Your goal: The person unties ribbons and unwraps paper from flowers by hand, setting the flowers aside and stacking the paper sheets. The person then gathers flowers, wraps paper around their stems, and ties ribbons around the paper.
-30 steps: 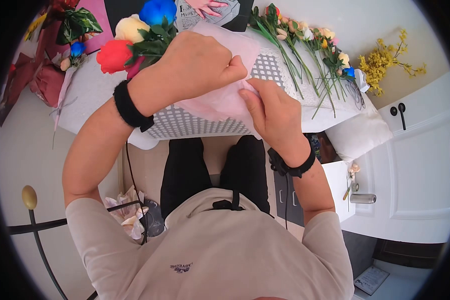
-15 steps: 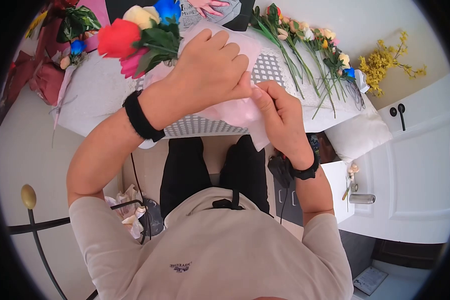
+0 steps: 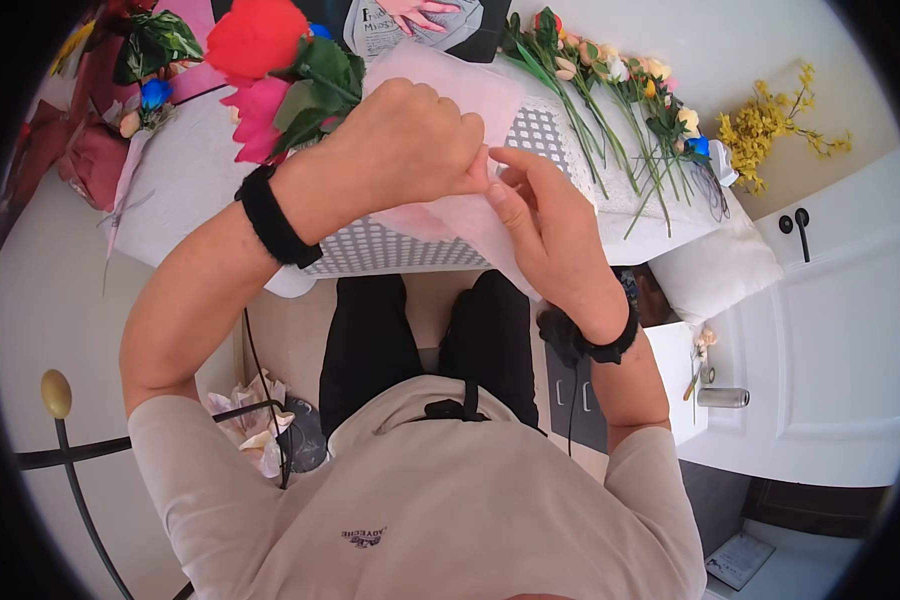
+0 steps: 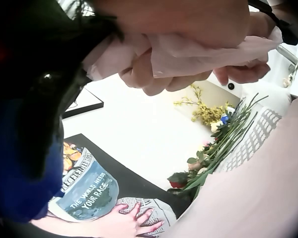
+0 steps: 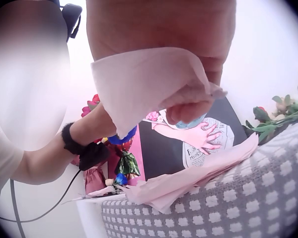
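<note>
Pale pink wrapping paper (image 3: 440, 75) spreads behind and below both hands in the head view. The left hand (image 3: 395, 145) is curled round the paper-wrapped base of the bouquet, whose red rose (image 3: 257, 38), magenta flower (image 3: 260, 112) and dark green leaves (image 3: 320, 95) stick out to the left. Close beside it, the right hand (image 3: 560, 235) pinches the paper's edge between thumb and fingers. In the left wrist view folded paper (image 4: 188, 57) runs through the left hand, with a blue flower (image 4: 25, 168) near the camera. Stems inside the paper are hidden.
Loose flowers with long stems (image 3: 635, 130) lie at the table's right. Yellow blossoms (image 3: 770, 125) stand beyond them. Wrapped bouquets (image 3: 100, 165) are at the far left, a black-framed picture (image 3: 480, 40) at the back. A white pillow (image 3: 720, 265) is beside the table's right edge.
The bouquet has turned in the left hand: the red rose moved up and the cream flower is mostly out of sight. Both hands stay close together on the paper.
</note>
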A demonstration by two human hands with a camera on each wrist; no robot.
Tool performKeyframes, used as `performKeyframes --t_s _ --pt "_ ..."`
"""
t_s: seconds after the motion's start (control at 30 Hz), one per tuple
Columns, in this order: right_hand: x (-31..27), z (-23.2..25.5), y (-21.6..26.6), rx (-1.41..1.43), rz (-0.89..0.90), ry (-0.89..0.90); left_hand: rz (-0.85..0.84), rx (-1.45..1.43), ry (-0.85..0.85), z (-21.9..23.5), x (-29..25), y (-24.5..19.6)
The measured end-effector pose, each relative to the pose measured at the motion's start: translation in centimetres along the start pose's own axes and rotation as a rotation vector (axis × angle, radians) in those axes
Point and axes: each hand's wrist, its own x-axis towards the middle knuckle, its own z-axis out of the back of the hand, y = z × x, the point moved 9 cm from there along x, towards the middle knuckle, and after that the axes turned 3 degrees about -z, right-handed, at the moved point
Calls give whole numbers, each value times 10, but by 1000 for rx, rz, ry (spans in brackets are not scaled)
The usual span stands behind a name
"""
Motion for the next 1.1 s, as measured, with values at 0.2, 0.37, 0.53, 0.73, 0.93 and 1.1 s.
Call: performKeyframes --t_s 0.2,0.37,0.53,0.73,0.93,1.1 --pt "-4 1 16 -142 192 -102 54 -41 52 6 8 3" --pt "-5 0 -16 136 -77 27 -9 132 -182 35 21 -3" --pt "-13 -9 -31 393 -196 184 -5 134 -182 31 11 -4" --pt "-14 1 -7 153 -10 -23 -45 85 -109 26 14 0" --pt "-17 3 17 -332 314 -191 -68 21 315 6 13 12" --pt "-17 1 24 -468 375 -259 -48 -49 533 -9 5 15"
